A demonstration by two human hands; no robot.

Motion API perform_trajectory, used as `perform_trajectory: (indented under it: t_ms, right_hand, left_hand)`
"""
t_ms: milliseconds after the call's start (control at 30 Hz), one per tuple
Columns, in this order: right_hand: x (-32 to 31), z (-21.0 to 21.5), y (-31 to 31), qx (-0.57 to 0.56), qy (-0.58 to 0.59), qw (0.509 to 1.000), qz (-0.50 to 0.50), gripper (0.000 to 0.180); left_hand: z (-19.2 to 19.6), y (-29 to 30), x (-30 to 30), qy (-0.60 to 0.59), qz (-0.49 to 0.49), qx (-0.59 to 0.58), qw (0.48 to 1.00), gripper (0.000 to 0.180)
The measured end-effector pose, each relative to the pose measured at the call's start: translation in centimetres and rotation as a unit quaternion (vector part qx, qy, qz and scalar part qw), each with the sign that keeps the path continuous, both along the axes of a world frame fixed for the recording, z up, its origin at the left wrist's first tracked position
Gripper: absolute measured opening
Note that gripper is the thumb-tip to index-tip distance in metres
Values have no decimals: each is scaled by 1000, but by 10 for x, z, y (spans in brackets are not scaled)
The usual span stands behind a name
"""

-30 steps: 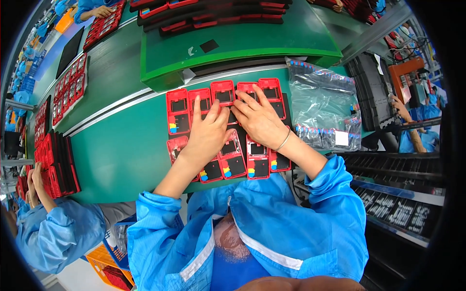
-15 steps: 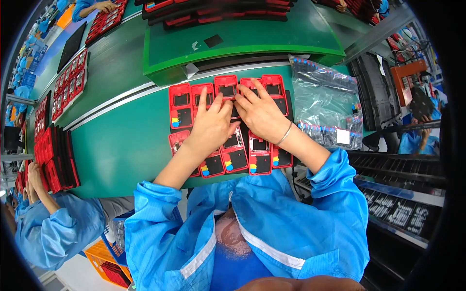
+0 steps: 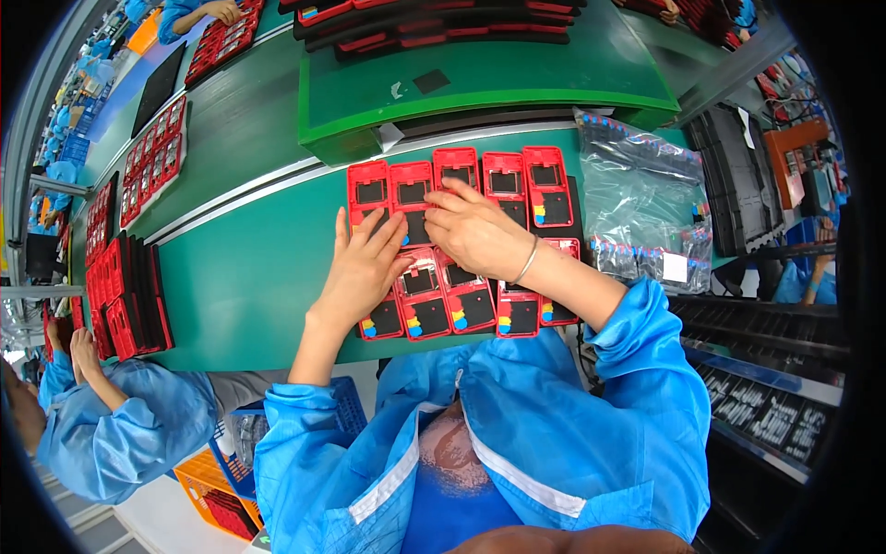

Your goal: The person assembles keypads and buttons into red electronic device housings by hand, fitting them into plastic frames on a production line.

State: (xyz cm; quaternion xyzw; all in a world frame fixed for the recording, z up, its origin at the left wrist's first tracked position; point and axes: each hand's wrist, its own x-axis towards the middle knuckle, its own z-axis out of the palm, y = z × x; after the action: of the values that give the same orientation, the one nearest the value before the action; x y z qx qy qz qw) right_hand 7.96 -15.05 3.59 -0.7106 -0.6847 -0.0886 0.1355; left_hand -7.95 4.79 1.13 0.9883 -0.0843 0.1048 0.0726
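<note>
Two rows of red plastic housings [image 3: 552, 185] lie on a black tray [image 3: 578, 198] in front of me. Each has a window in its upper part and a black panel below; blue and yellow spots show on several. My left hand [image 3: 360, 263], fingers spread, rests over the left part of the rows, its fingertips at the lower ends of the far-row housings. My right hand [image 3: 482, 233], a band on its wrist, reaches across the middle housings, with its fingers stretched out and touching the far row. Neither hand is seen holding a housing; the palms cover parts of several.
A clear plastic bag [image 3: 641, 198] lies right of the rows, beside a black plastic case [image 3: 738, 185]. A green raised shelf [image 3: 489, 88] bears stacked red-and-black trays. More red housings [image 3: 152, 157] lie to the left, near a stack of trays [image 3: 129, 295] and a co-worker's hands [image 3: 88, 355].
My left hand has drawn back toward me and left across the housings. My right hand has slid left, uncovering the far-right housings. The whole view has shifted slightly.
</note>
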Motion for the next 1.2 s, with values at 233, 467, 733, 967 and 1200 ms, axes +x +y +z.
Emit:
perform_trajectory:
  t_ms: [233, 467, 733, 967, 1200]
  right_hand:
    - [1, 1, 2, -29, -1, 1000, 2, 19]
    - [-2, -1, 7, 7, -58, 998, 18, 19]
    - [9, -2, 7, -15, 59, 997, 44, 15]
    - [1, -2, 49, 48, 51, 996, 60, 22]
    - [4, -13, 62, -16, -35, 996, 84, 18]
  left_hand:
    - [0, -9, 10, 9, -7, 13, 1000, 50]
    - [1, -10, 11, 33, -19, 53, 998, 59]
    - [1, 5, 4, 85, -35, -103, 990, 63]
    - [3, 28, -20, 41, 56, -39, 997, 55]
    - [0, 23, -14, 26, 61, 44, 997, 57]
